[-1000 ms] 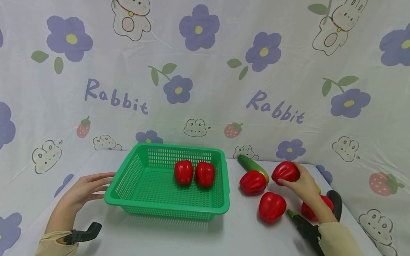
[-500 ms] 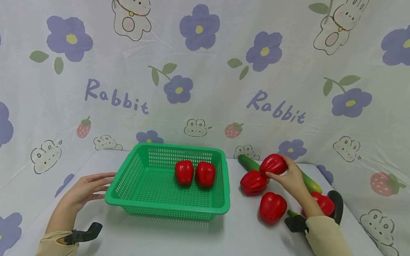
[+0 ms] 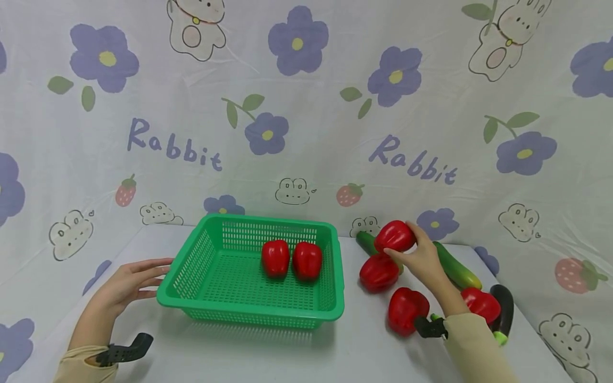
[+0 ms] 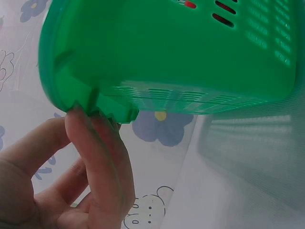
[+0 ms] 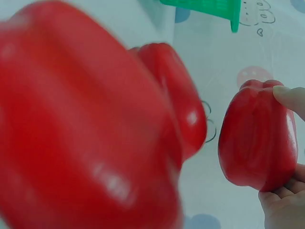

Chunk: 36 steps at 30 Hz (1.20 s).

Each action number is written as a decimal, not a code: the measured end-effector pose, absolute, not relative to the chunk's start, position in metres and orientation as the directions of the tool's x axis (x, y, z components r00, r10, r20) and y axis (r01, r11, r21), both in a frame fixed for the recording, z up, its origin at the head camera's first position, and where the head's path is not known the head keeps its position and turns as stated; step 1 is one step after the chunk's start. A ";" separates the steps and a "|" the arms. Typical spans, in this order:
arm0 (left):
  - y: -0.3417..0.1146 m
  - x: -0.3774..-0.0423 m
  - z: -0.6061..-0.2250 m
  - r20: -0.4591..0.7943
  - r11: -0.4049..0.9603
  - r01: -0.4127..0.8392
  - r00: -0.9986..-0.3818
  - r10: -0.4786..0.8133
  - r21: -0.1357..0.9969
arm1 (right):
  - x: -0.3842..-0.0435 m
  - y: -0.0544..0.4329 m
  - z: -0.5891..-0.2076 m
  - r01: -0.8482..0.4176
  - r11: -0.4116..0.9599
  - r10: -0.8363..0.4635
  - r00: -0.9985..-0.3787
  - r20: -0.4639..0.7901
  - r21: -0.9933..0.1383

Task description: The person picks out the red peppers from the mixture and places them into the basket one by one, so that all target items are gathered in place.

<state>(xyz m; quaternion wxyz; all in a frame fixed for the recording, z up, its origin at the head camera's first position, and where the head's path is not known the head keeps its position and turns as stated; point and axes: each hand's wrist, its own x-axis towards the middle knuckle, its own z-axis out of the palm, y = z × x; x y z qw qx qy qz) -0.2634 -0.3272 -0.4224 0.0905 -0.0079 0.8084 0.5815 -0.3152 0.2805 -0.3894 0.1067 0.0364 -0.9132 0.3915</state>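
White cloth [image 3: 325,106] printed with purple flowers, rabbits and "Rabbit" lettering hangs behind a white surface [image 3: 268,356].

Left hand [image 3: 129,282]: forearm rises from the lower left, beige sleeve [image 3: 86,367] at the cuff, black wrist mount [image 3: 126,351] below the hand. Fingers extended and slightly spread toward the green basket [image 3: 249,314]. Left wrist view: fingertips bent lightly against the underside of the rim; contact, no firm grip seen.

Right hand [image 3: 416,252]: forearm slants up and leftward from the lower right; black bracket [image 3: 431,327] at the wrist. Hand is grasping the raised pepper [image 3: 395,235], red, thumb at the near lower side, fingers around the far side. Right wrist view shows thumb and fingers at opposite ends of it. Position: right of the basket, outside it, above and slightly behind the leftmost loose pepper [image 3: 379,274]; a gap shows between the two in that view.

Basket contents: two red peppers [image 3: 291,260], side by side toward the right.

Other items, right side: near pepper [image 3: 407,311] beside the bracket; cucumber [image 3: 457,266] behind the forearm; another green vegetable [image 3: 366,242] partly hidden behind the peppers; far-right pepper [image 3: 481,304] next to an eggplant [image 3: 504,311].
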 end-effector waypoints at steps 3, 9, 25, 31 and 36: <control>-0.327 -0.263 -0.423 -0.156 0.327 -0.118 -0.983 0.093 0.938 | -0.319 0.274 -0.387 -0.168 0.678 0.005 -0.972 0.233 -0.716; -0.328 -0.264 -0.426 -0.153 0.332 -0.111 -0.983 0.101 0.937 | -0.325 0.261 -0.383 -0.173 0.654 -0.003 -0.974 0.226 -0.737; -0.328 -0.264 -0.425 -0.147 0.334 -0.105 -0.984 0.102 0.937 | -0.334 0.223 -0.374 -0.256 0.600 -0.063 -0.960 0.274 -0.758; -0.327 -0.264 -0.424 -0.151 0.332 -0.108 -0.983 0.104 0.937 | -0.338 0.207 -0.370 -0.269 0.590 -0.076 -0.957 0.279 -0.762; -0.327 -0.264 -0.424 -0.152 0.329 -0.110 -0.983 0.104 0.938 | -0.340 0.192 -0.365 -0.299 0.565 -0.090 -0.949 0.302 -0.769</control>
